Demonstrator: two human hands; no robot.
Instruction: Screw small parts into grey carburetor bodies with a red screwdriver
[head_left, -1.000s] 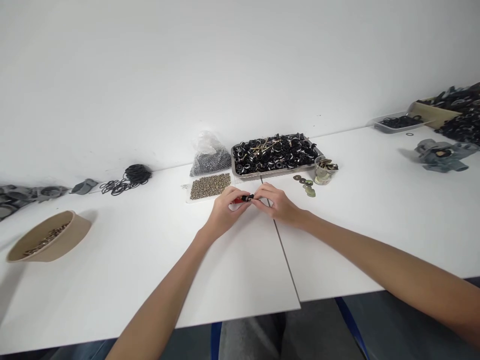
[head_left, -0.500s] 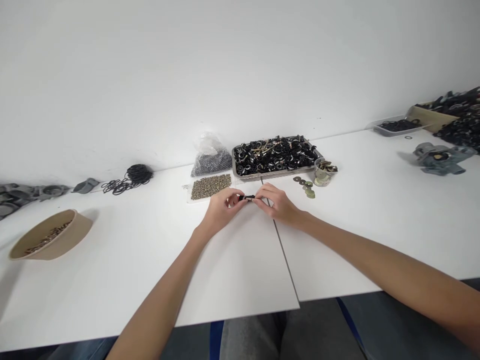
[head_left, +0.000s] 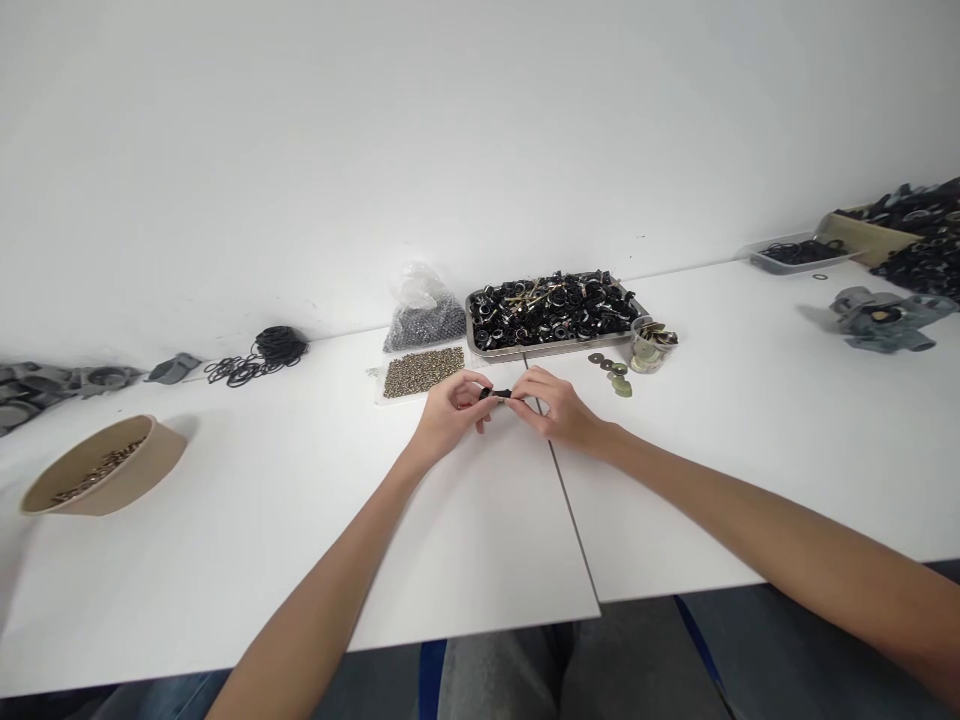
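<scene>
Between my two hands is a small black part, too small to make out fully. My left hand pinches its left end between thumb and fingers. My right hand pinches the right end, its fingertips hiding some of it. Just behind my left hand lies a flat pile of small brass-coloured pieces on a white sheet. Beyond both hands stands a metal tray heaped with black and shiny parts. Right of my right hand, several round metal discs lie beside a clear plastic cup of similar discs.
At the back is a plastic bag of dark beads. To the left are black rubber rings, grey fittings and a tan bowl. A clear tub and a grey valve-like body are at right. A seam divides the table.
The fingers of my left hand have shifted on the black part, and a fingertip now shows below it. My right hand keeps nearly the same place.
</scene>
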